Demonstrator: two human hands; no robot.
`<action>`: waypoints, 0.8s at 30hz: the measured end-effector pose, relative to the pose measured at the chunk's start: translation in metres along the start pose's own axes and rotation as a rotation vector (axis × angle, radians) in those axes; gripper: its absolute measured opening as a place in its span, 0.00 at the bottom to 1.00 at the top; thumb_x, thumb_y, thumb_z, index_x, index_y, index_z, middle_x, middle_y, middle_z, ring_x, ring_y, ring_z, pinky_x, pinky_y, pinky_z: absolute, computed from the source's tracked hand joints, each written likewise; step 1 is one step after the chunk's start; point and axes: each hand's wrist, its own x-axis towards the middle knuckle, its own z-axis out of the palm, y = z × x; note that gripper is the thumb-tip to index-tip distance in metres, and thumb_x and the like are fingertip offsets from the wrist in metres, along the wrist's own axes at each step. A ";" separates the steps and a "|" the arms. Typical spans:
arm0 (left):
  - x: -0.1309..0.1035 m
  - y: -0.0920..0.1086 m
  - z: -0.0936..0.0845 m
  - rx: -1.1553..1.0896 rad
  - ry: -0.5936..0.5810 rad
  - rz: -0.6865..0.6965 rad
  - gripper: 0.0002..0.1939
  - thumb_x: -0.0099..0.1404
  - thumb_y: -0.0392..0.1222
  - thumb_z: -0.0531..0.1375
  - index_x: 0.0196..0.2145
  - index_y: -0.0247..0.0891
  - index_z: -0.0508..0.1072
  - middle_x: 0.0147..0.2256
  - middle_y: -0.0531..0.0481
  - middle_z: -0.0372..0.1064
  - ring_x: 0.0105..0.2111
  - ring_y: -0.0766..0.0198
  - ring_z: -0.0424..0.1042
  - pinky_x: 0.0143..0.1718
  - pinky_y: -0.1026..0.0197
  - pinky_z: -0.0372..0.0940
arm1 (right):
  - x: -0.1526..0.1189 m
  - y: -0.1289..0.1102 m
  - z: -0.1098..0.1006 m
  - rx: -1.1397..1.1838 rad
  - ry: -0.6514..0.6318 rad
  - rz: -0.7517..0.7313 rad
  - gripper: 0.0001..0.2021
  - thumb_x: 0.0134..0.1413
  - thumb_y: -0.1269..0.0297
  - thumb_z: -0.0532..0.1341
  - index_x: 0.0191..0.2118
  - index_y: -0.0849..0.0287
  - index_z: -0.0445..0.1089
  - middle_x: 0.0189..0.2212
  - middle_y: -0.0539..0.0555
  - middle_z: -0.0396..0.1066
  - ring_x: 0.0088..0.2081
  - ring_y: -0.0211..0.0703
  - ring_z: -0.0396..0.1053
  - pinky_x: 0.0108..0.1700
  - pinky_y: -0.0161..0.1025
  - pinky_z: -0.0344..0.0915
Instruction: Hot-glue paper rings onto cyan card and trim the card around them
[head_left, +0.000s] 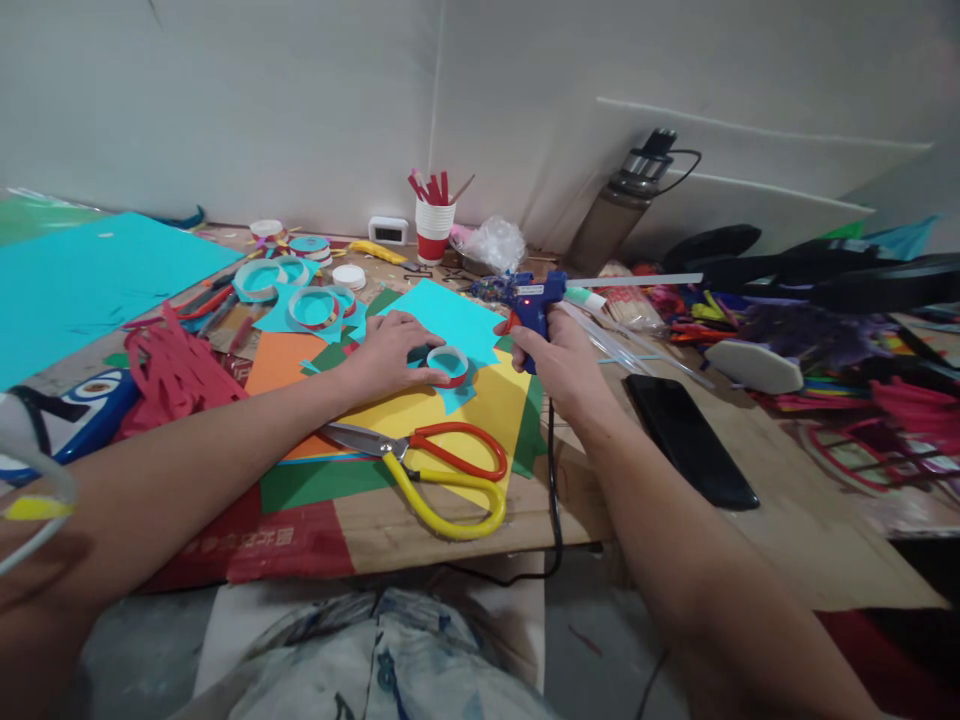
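Blue plastic is standing out at the middle of a cluttered craft table, where a person's right hand is gripping a glue gun, fingers wrapped tight around its handle, a white glue stick jutting from its back and its black cord trailing down over the table edge. The nozzle is pointing left, toward a small paper ring with a cyan inside and a red outer band. That ring is sitting on a scrap of cyan paper atop a yellow sheet, and the left hand is resting palm down just beside it, thumb and fingertips touching its rim and steadying it. Yellow-and-red-handled scissors are lying closed just in front of the hands, across layered orange, yellow and green sheets. More finished rings are clustering farther back on the left, near a large cyan sheet and a heap of cut red paper. A red-and-white paper cup holding red strips is standing against the wall, and a metal flask is leaning there to its right. A black phone is lying face up just right of the right forearm, beside piles of coloured scraps.
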 end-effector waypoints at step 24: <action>0.001 0.003 -0.003 0.020 -0.017 0.023 0.23 0.63 0.60 0.68 0.49 0.42 0.80 0.48 0.44 0.78 0.57 0.43 0.64 0.55 0.43 0.53 | -0.009 -0.016 -0.008 -0.174 -0.035 -0.039 0.05 0.53 0.65 0.60 0.38 0.54 0.67 0.26 0.47 0.70 0.24 0.37 0.63 0.29 0.39 0.61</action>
